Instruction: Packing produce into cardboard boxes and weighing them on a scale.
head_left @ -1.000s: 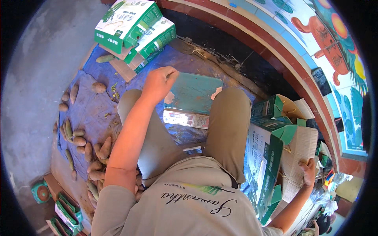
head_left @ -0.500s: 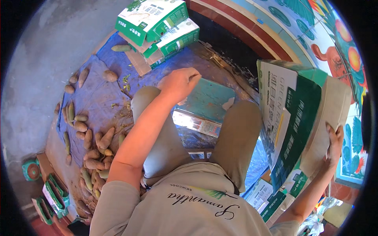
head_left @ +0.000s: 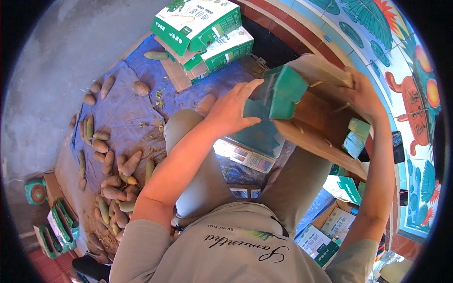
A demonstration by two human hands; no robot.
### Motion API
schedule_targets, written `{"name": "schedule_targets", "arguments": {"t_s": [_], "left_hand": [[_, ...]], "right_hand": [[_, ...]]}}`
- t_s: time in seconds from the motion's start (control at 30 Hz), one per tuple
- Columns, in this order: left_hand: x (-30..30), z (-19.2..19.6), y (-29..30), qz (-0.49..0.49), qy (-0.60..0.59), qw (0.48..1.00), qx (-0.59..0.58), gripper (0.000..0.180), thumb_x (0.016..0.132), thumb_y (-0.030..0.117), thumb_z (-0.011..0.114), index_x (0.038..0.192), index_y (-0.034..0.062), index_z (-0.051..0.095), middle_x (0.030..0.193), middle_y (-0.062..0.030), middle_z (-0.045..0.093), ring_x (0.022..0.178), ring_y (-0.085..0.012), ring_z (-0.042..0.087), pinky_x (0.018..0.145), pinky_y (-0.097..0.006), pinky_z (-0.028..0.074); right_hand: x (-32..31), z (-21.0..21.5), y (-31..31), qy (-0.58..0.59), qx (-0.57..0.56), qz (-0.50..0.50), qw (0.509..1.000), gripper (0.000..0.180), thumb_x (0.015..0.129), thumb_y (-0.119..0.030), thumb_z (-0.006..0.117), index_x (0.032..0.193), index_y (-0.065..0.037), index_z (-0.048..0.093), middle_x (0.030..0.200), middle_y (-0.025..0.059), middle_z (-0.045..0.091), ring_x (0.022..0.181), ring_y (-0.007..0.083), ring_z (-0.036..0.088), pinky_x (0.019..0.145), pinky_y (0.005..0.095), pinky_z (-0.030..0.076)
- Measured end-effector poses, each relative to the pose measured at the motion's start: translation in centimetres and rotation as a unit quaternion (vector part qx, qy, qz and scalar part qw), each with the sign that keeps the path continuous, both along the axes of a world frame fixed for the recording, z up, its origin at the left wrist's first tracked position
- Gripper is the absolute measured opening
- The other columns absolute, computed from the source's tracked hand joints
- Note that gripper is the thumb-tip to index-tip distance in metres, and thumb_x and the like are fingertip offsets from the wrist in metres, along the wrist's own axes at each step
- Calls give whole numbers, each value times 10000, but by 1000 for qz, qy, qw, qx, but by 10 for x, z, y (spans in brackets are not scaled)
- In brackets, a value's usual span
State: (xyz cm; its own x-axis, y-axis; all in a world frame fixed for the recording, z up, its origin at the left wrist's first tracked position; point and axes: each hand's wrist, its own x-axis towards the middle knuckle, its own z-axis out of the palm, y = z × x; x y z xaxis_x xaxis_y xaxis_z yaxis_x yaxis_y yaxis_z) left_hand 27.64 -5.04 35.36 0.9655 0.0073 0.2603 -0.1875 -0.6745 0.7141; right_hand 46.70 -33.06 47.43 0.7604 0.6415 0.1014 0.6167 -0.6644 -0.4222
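Observation:
An opened cardboard box (head_left: 321, 111), brown inside with green end flaps, hangs tilted above my right thigh. My right hand (head_left: 363, 92) grips its upper right edge. On the other side, my left hand (head_left: 233, 108) is held with thumb and fingers apart, close to the box's green flap (head_left: 288, 92), and nothing is in it. Between my knees and below both hands stands a teal-topped weighing scale (head_left: 255, 137) with a pale front panel; the box and my left hand cover part of it.
Several long radishes (head_left: 113, 188) lie left of me on a blue tarp (head_left: 122, 94). Two white-and-green cartons (head_left: 198, 28) are stacked ahead. More cartons (head_left: 325, 236) are at lower right. A painted tile wall (head_left: 377, 37) runs along the right. At far left are a small teal device (head_left: 36, 191) and opened cartons (head_left: 61, 226).
My right hand has swung the box from the far right inward and up, turning its opening into view. My left hand has opened from a closed shape and moved slightly right.

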Motion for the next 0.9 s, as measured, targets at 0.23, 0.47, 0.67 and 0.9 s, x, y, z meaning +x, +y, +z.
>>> {"name": "schedule_targets", "arguments": {"t_s": [0.23,0.47,0.67,0.9], "left_hand": [[-7,-3,14,-5,8,1000,18,688,679,207,740,1298,121,453,1216,-156,486,1121,-350,495,936,-411,429],[-9,-29,26,132,67,988,55,442,755,268,693,1137,86,566,1124,-159,535,1032,-366,528,886,-437,434],[-13,-18,23,105,157,978,92,382,781,350,663,1057,91,611,1042,-132,612,989,-341,564,865,-429,427],[-5,-23,25,121,119,981,91,294,805,338,631,969,94,645,950,-126,656,886,-331,612,794,-430,457]], "right_hand": [[1,-34,80,86,-96,135,982,285,695,-76,678,917,-11,512,812,157,565,800,294,549,752,368,433],[3,-95,111,69,-39,160,984,354,712,-73,677,1039,-35,546,936,182,605,905,341,570,807,392,446],[-31,-114,109,-159,51,132,977,455,768,-113,673,1200,-69,535,1139,195,574,1069,378,519,935,442,400],[-94,-100,48,-14,32,161,986,378,811,-214,641,1132,-23,577,1112,210,579,1060,389,519,935,440,393]]}}
